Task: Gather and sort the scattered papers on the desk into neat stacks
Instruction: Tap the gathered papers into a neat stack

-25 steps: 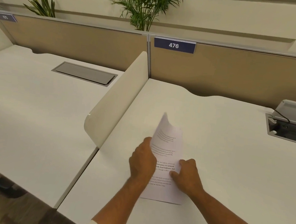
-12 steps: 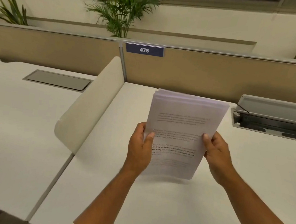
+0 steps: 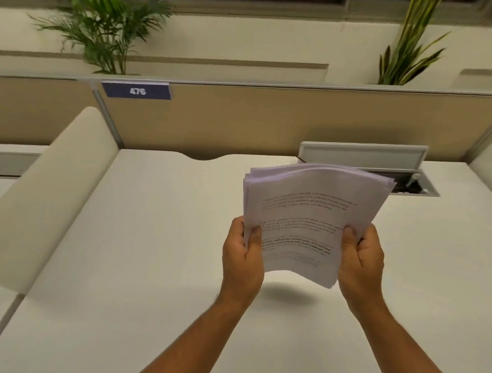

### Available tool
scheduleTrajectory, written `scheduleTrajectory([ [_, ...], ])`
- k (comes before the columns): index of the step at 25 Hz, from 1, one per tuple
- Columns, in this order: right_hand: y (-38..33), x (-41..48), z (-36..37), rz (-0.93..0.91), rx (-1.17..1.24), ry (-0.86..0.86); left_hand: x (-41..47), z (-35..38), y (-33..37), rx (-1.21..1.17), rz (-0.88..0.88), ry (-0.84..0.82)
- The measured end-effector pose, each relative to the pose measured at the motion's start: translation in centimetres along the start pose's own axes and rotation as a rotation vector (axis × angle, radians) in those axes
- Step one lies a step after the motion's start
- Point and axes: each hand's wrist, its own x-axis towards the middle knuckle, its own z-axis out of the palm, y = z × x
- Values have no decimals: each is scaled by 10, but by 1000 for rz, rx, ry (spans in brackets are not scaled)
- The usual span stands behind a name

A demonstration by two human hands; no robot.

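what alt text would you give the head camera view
Two bare hands, left hand and right hand, hold a bundle of printed papers by its sides, lifted above a white desk. Behind stand a beige partition labelled 476 and potted plants.

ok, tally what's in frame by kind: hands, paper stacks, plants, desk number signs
Hands: 2, left hand and right hand
Paper stacks: 1, paper stack
Plants: 2, left plant, right plant
Number signs: 1, 476 sign
Total: 6

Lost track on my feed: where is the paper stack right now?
In the head view the paper stack is right of centre, held above the desk between the left hand and right hand, in front of the open cable tray.
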Motion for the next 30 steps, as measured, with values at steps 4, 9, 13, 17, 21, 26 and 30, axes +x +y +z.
scheduleTrajectory([
  [4, 18, -6, -28, 21, 31, -13, -15, 18, -11, -54, -23, -22],
  [9, 18, -10, -43, 13, 92, -29, -24, 25, -6, -81, 54, 23],
  [13, -3, 2, -43, -42, 112, 38, -18, 37, 17, -81, 145, 122],
  [17, -19, 14, -39, -44, 94, 125, -11, 49, 32, -57, 143, 251],
  [21, -21, 16, -35, -27, 35, 129, -10, 58, 33, -6, 102, 275],
  [26, -4, 12, -54, -20, 109, -31, -11, 43, 23, -71, 151, 170],
  [30, 29, 0, -66, 159, 167, -156, -31, 35, -11, -45, 44, 72],
])
